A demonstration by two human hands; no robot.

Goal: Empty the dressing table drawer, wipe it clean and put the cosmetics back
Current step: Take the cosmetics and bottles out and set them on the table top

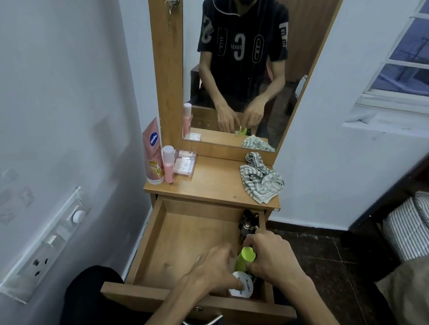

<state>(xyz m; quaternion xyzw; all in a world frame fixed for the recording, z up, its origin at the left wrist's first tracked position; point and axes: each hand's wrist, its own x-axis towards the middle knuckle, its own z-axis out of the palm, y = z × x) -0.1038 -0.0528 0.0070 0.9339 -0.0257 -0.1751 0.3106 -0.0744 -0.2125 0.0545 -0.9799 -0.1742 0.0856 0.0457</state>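
Observation:
The wooden drawer (177,238) of the dressing table is pulled out toward me. Both hands reach into its right front corner. My right hand (270,255) wraps around a lime-green bottle (245,258) standing there. My left hand (216,269) rests with spread fingers on a round white jar (244,286) at the drawer's front; whether it grips the jar I cannot tell. A dark spiky hair accessory (248,224) lies at the drawer's right side behind the bottle. On the tabletop (214,185) stand a pink Vaseline tube (153,155), a small pink bottle (168,168) and a clear cosmetics box (185,163).
A crumpled grey striped cloth (260,178) lies on the tabletop's right side. The mirror (238,62) rises behind it. A wall with a switch panel (47,247) is close on the left, and a bed with striped bedding (414,227) is on the right.

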